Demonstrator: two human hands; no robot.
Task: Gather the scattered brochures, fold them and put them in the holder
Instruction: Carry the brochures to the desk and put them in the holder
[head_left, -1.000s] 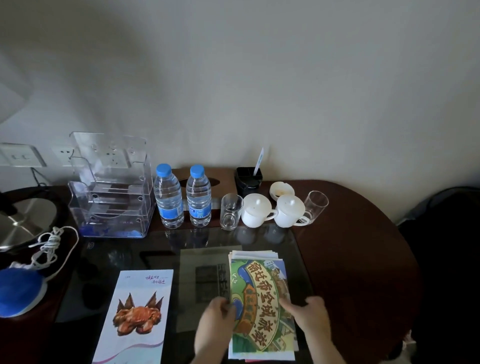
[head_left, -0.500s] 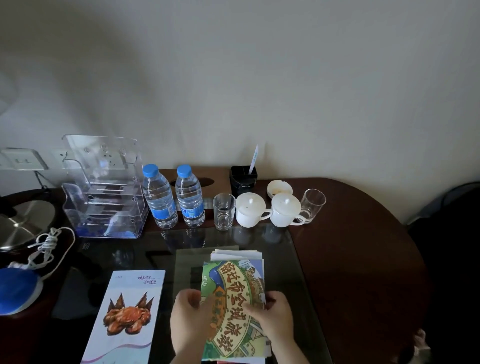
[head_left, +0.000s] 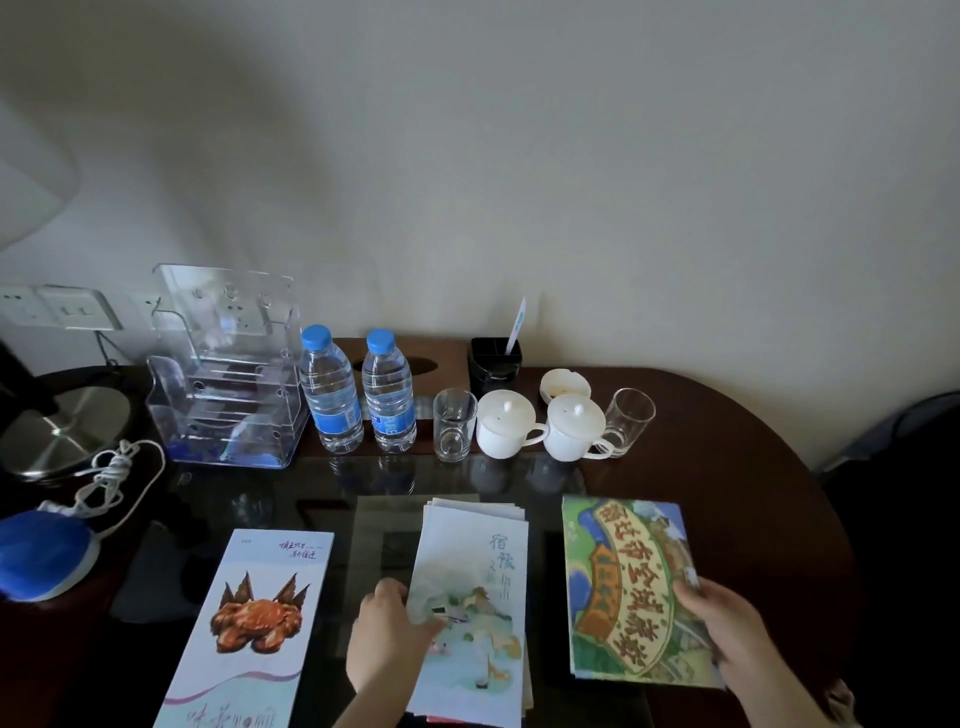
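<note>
A stack of brochures (head_left: 475, 587) lies on the glass tabletop, a pale one with blue characters on top. My left hand (head_left: 387, 639) grips the stack's left edge. My right hand (head_left: 727, 634) holds a green illustrated brochure (head_left: 626, 587) by its right edge, to the right of the stack. A crab brochure (head_left: 254, 623) lies flat at the left. The clear acrylic holder (head_left: 228, 374) stands at the back left against the wall, with nothing visible in its tiers.
Two water bottles (head_left: 358, 389), two glasses (head_left: 454, 423), two lidded white cups (head_left: 540, 426) and a black pen cup (head_left: 493, 364) line the back. A blue pad (head_left: 36, 553) with white cord and a metal lamp base (head_left: 57, 426) sit at left. The dark wooden table (head_left: 753, 467) curves at right.
My right hand lifted the green brochure off the stack and carried it to the right, uncovering the pale brochure. My left hand stayed on the stack.
</note>
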